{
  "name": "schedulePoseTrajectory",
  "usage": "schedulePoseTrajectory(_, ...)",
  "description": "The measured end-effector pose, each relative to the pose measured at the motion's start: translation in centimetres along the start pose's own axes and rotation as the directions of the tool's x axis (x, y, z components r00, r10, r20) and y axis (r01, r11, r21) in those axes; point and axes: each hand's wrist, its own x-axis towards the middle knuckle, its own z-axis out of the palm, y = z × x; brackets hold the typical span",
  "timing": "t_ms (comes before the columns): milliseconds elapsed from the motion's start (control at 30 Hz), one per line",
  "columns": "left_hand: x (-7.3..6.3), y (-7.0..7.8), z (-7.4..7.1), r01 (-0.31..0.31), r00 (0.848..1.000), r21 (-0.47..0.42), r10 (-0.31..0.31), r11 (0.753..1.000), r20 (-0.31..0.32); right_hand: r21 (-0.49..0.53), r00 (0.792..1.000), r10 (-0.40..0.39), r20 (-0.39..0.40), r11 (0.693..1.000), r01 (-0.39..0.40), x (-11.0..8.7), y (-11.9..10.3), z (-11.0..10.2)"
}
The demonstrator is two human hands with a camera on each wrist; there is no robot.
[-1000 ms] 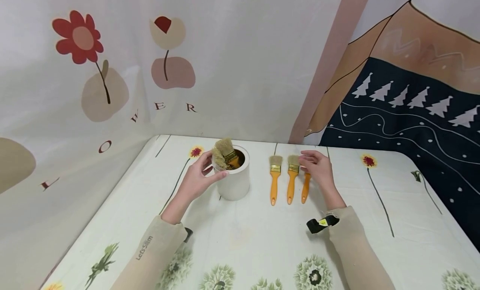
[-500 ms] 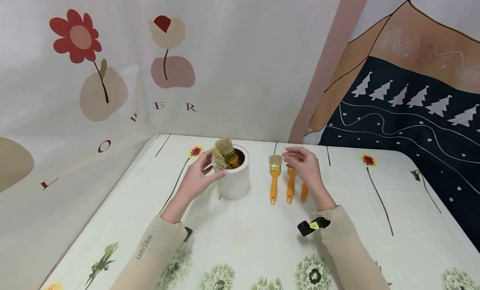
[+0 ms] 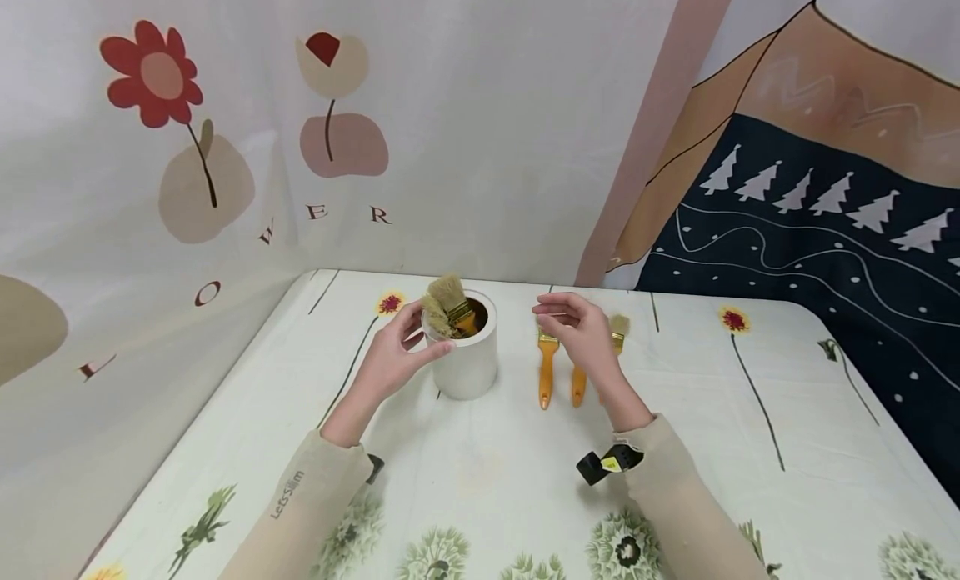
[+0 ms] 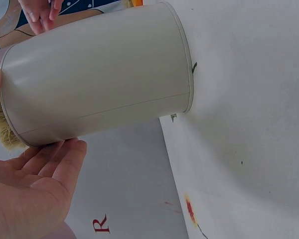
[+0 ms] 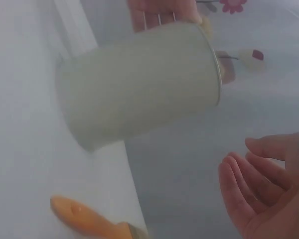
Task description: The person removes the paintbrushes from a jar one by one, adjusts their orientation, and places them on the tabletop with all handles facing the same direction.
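My left hand [image 3: 390, 359] holds a white cylindrical container [image 3: 467, 367] near its rim, with the thumb on the near side and the fingers round the left. Paintbrushes [image 3: 448, 292] lean inside it, pale bristles up. In the left wrist view, the fingertips lie along the wall of the container [image 4: 99, 74]. My right hand [image 3: 585, 338] hovers over a row of orange-handled paintbrushes, its fingers loosely bent with nothing between them. It covers the bristles of the left paintbrush [image 3: 547, 372] and most of the middle one [image 3: 578, 388]. The right paintbrush [image 3: 618, 330] shows its bristles beyond the hand.
A white flower-printed cloth [image 3: 480, 472] covers the table. Behind it hangs a pale printed curtain [image 3: 480, 147], with a dark tree-patterned part [image 3: 810, 238] at the right. A black wrist camera [image 3: 600, 465] sits at my right sleeve.
My right hand has moved left along the row, from the right paintbrush past the middle one to the left one. The left hand and the container have stayed put.
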Motion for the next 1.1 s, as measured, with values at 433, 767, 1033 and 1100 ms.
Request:
schedulePoseTrajectory(433,0.0,-0.2,0.1,-0.016,1.000,-0.003,0.016,1.000,-0.002,0.042,0.988,-0.145,0.049,0.989,0.143,-0.5,-2.2,2.5)
schedulePoseTrajectory(767,-0.1,-0.3,0.1,-0.031,1.000,-0.012,0.031,0.999,-0.005,0.081,0.959,-0.260,0.113,0.964,0.252,-0.8,-3.5,4.7)
schedulePoseTrajectory(1033,-0.2,-0.2,0.0,-0.052,0.999,-0.007,0.052,0.999,-0.005,0.074,0.921,-0.347,0.175,0.938,0.339,-0.7,-4.1,6.6)
schedulePoseTrajectory(1100,-0.2,-0.2,0.0,-0.057,0.998,-0.005,0.057,0.998,-0.004,0.041,0.914,-0.360,0.186,0.932,0.359,-0.7,-4.4,7.0)
